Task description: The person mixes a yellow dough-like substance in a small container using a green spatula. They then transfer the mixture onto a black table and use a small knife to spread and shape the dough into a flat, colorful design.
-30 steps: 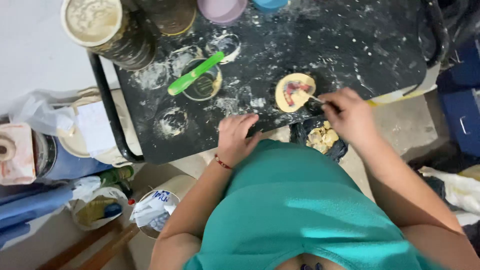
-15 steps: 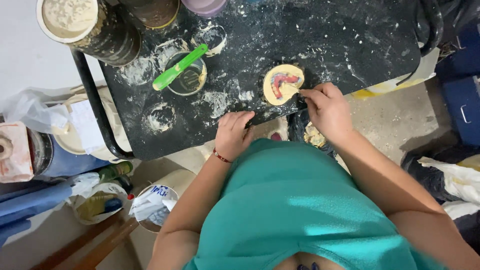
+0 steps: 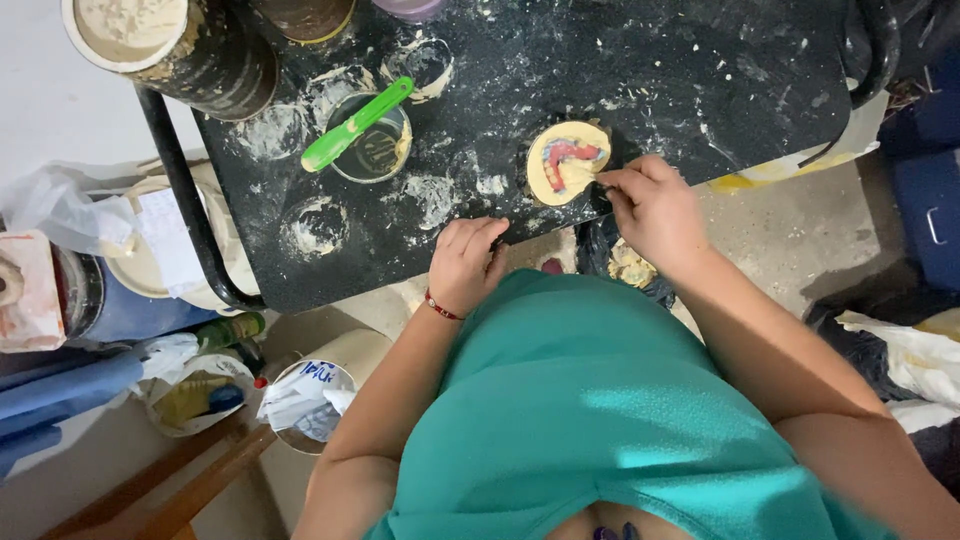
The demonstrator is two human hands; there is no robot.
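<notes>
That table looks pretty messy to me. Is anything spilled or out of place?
Yes. White powder and dried ring marks are smeared across the black tabletop, thickest around the small cup with the green spatula lying across it. Nothing looks tipped over.

Site: plaster workshop | evidence: black worktable dusted white | powder tub at 11 o'clock | mixing cup with green spatula

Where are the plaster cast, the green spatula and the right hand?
plaster cast (image 3: pixel 566 163), head view, on its pale face beside the red arch
green spatula (image 3: pixel 352 127), head view, mid-handle
right hand (image 3: pixel 655 210), head view, back of the hand
</notes>
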